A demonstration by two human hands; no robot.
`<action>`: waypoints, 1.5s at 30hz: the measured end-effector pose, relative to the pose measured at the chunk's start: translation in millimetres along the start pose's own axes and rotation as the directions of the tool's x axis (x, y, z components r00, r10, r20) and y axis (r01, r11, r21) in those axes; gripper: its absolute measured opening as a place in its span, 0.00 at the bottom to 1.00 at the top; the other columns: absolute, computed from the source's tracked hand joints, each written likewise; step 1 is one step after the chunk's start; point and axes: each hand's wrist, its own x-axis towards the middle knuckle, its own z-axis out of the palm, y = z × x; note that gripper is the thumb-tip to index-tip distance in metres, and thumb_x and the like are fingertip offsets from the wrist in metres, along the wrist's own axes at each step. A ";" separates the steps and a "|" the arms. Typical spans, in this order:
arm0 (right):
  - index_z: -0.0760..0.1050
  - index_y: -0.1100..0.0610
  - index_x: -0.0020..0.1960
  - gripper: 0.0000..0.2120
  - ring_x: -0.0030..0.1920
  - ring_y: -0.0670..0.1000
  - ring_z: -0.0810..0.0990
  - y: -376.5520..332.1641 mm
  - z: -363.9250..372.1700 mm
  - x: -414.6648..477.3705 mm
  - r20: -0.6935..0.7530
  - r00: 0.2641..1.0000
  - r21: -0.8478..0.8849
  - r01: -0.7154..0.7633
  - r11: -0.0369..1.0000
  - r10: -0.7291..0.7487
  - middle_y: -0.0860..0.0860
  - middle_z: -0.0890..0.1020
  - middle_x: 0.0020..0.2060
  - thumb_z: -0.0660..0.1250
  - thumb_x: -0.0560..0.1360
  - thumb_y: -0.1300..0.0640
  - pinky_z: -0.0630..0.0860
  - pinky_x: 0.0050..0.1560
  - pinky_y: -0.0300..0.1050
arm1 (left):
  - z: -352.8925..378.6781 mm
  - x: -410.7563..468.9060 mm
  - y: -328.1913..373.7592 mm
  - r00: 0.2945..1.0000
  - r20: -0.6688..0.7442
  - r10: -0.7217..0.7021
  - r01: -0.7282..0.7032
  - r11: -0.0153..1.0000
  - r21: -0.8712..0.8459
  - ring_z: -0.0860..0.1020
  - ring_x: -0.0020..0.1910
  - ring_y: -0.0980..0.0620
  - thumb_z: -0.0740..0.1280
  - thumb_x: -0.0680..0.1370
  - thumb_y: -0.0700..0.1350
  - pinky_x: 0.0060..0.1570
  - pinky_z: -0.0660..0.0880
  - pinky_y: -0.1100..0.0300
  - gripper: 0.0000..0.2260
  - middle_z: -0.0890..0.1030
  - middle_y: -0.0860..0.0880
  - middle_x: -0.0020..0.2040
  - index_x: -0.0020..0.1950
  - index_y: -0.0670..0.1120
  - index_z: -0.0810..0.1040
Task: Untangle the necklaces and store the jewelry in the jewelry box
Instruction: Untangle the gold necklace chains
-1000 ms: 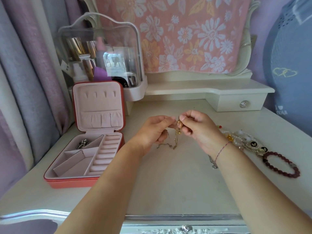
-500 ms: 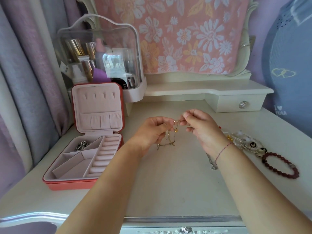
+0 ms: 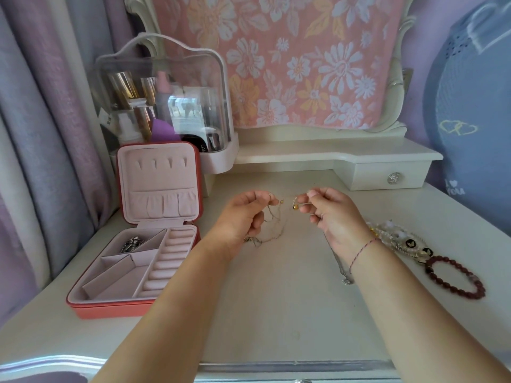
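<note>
A white table [image 3: 276,313] spreads under both hands and all round the fingers. Lilac and grey curtains [image 3: 41,134] hang far out past the left fingers. A pink floral cloth [image 3: 290,64] hangs well beyond the fingertips. A blue panel [image 3: 470,120] rises off to the right of the right fingers, with two outlined hearts drawn on it. Beyond the left fingertips stands a clear case [image 3: 166,106] of cosmetics, and beyond the right ones a low shelf [image 3: 331,153] with a small drawer [image 3: 387,176]. The box [image 3: 110,306] lies open, outward of the left fingers, lid upright, with one silver piece [image 3: 131,243] in its far compartment. The left hand [image 3: 243,217] pinches the gold chain [image 3: 272,230] between thumb and forefinger, other fingers curled, and the chain droops below them onto the table. The right hand [image 3: 334,217] pinches a beaded gold end, apart from the left fingertips by a small gap. A silver necklace [image 3: 341,269] trails on the table under the right wrist. Outward of the right fingers lie a pearl heap [image 3: 401,239] and a red bracelet [image 3: 453,277]. The panel reads "I YOU" [image 3: 455,187], a heart between the words. A black jar in the case shows letters beginning "LA" [image 3: 203,147]; the rest is hidden.
</note>
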 end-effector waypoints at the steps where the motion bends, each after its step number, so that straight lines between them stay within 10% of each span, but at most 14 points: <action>1: 0.71 0.56 0.43 0.10 0.34 0.47 0.77 -0.2 -0.7 0.5 -0.011 1.000 0.008 -0.014 1.000 0.014 0.51 0.81 0.38 0.58 0.81 0.64 0.66 0.34 0.39 | -0.7 1.3 -0.7 1.000 -0.015 -0.001 0.000 0.999 -0.049 0.64 0.23 0.58 0.60 0.82 0.39 0.21 0.57 0.66 0.08 0.81 0.52 0.41 0.47 0.42 0.77; 12: 0.69 0.57 0.43 0.09 0.38 0.51 0.79 -3.6 -5.8 2.1 -0.051 0.971 0.268 -0.213 0.939 0.235 0.54 0.79 0.38 0.57 0.81 0.65 0.71 0.36 0.40 | -10.1 6.3 4.1 0.997 -0.049 -0.054 0.021 0.859 -0.512 0.59 0.21 0.55 0.53 0.78 0.40 0.19 0.55 0.66 0.09 0.79 0.47 0.37 0.38 0.46 0.67; 45: 0.68 0.55 0.43 0.09 0.32 0.47 0.82 -0.7 -11.1 5.8 0.161 0.922 0.476 -0.384 0.791 0.352 0.52 0.85 0.36 0.56 0.82 0.61 0.72 0.33 0.38 | -10.5 3.8 6.5 0.999 0.042 0.003 0.017 0.881 -0.472 0.57 0.21 0.54 0.52 0.75 0.41 0.21 0.53 0.64 0.09 0.82 0.42 0.55 0.34 0.47 0.64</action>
